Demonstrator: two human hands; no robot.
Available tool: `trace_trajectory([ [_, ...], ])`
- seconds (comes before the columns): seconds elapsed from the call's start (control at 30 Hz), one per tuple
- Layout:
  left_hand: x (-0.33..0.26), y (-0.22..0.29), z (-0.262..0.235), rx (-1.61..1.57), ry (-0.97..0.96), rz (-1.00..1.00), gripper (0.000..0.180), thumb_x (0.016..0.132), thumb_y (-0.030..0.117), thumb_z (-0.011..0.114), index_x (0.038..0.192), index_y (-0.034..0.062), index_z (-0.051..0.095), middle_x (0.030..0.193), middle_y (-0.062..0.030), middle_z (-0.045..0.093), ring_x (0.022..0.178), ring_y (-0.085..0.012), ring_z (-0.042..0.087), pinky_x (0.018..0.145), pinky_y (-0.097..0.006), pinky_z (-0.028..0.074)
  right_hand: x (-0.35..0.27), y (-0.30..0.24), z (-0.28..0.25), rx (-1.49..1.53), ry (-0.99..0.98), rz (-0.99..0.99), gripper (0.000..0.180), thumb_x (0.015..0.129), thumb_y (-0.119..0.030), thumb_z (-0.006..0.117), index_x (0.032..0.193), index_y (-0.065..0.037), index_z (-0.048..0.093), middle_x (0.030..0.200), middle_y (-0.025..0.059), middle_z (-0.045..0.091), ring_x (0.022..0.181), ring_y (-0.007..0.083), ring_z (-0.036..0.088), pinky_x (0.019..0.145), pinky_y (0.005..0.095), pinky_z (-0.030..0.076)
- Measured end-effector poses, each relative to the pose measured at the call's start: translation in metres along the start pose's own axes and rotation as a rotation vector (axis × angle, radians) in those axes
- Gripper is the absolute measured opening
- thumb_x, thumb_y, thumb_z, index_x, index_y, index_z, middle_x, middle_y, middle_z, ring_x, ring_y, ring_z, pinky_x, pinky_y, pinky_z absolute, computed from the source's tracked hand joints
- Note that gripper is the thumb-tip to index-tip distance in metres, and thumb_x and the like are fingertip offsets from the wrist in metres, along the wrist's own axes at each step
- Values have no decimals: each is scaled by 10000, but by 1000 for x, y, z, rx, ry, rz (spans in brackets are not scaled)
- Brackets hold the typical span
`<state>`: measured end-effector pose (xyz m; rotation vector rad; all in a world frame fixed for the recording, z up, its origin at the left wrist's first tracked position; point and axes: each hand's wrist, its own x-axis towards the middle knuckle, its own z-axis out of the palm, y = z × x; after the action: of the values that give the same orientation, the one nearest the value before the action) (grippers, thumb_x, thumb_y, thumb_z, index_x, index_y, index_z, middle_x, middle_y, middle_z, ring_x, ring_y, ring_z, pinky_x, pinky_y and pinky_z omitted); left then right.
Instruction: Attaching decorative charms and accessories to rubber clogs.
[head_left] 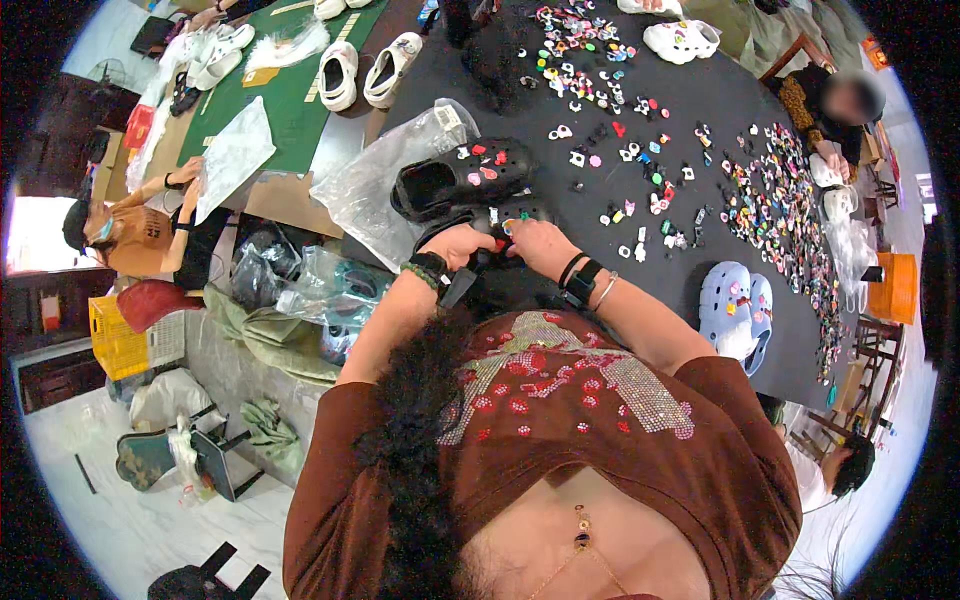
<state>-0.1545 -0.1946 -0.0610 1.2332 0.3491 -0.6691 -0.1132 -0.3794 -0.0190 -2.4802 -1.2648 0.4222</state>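
Both hands on black clog (500,222): left hand (462,243) clamps its side, right hand (535,245) fingers pinch a charm. Best press squarely into hole, clog braced.

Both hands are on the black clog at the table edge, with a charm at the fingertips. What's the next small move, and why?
Probably press the small charm down into the black clog. The left hand steadies the clog, and the right hand pinches the charm against its top. The second black clog behind already carries several charms.
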Motion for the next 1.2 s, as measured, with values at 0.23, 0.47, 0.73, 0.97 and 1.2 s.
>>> trace_trajectory([
  [0.23, -9, 22, 11, 105, 29, -140, 274, 668, -10, 658, 934, 55, 650, 870, -19, 650, 801, -165, 588, 712, -289, 447, 0, 22, 23, -9, 45, -62, 165, 803, -110, 541, 907, 18, 530, 741, 175, 622, 721, 319, 630, 633, 405, 511],
  [0.47, 1, 8, 0, 9, -33, -78, 290, 661, -18, 664, 943, 51, 650, 899, -26, 654, 791, -168, 594, 690, -300, 452, 2, 29, 23, 48, -35, -30, 158, 804, -97, 525, 924, 5, 529, 767, 185, 622, 743, 340, 623, 631, 424, 507],
  [0.73, 18, -16, 6, 47, 154, -30, 241, 704, 24, 650, 945, 40, 649, 886, -45, 651, 792, -178, 593, 743, -297, 439, -4, 22, 8, 204, -39, 18, 299, 812, -231, 609, 936, 24, 513, 850, 203, 609, 830, 371, 594, 720, 450, 480],
  [0.97, 7, -6, 14, 30, 221, -77, 224, 692, 77, 655, 907, 13, 644, 887, -54, 645, 825, -165, 578, 761, -275, 415, -6, 26, 20, 229, 45, 182, 349, 773, -270, 652, 896, 20, 503, 899, 213, 583, 871, 374, 571, 746, 445, 464],
  [1.2, 7, -17, 8, -43, 106, 59, 223, 704, 45, 623, 926, 30, 642, 901, -36, 643, 835, -154, 577, 758, -279, 413, 0, 17, 19, 129, 73, 174, 380, 755, -291, 666, 902, 14, 494, 869, 199, 595, 842, 364, 588, 711, 429, 485],
])
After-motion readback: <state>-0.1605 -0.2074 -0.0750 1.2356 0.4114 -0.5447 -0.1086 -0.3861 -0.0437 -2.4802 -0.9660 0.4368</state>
